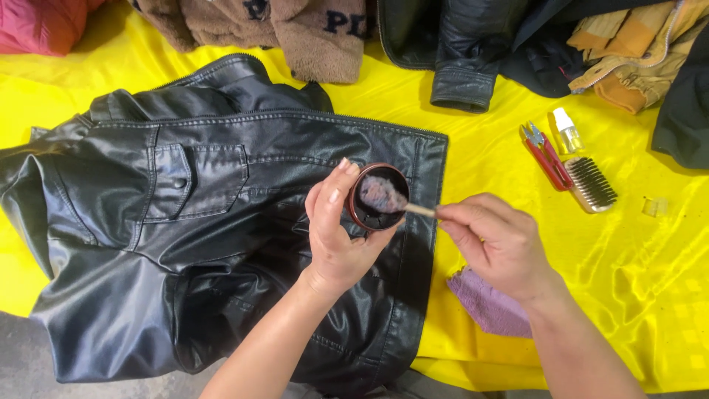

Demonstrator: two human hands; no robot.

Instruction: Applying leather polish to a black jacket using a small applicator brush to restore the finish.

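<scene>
Black leather fills the near side of the table: a jacket (207, 222) spread flat on the yellow cloth (650, 295), its zipped front edge running from the collar to the hem on my right. My left hand (336, 229) is closed around a small round tin (378, 196), held just above the jacket's front edge, fingers curled round its rim. My right hand (491, 236) pinches a thin wooden stick (419, 210) between thumb and fingers; the far end of the stick sits inside the tin, in a pale, fluffy wad.

Just right of the jacket's hem, under my right wrist, a purple rag (487, 303) lies on the cloth. Further right of the jacket, well apart from it, sit red snips (546, 155), a small clear spray bottle (567, 131) and a brush (591, 185), close together. Right of them and of the rag, the cloth lies bare out to the table's edge.

Beyond the jacket's collar, a brown fleece (295, 29), another black jacket's sleeve (461, 74) and tan clothing (635, 52) crowd the far edge. Left of the jacket only a narrow strip of cloth shows, and the jacket's lower left corner hangs over the table's near edge.
</scene>
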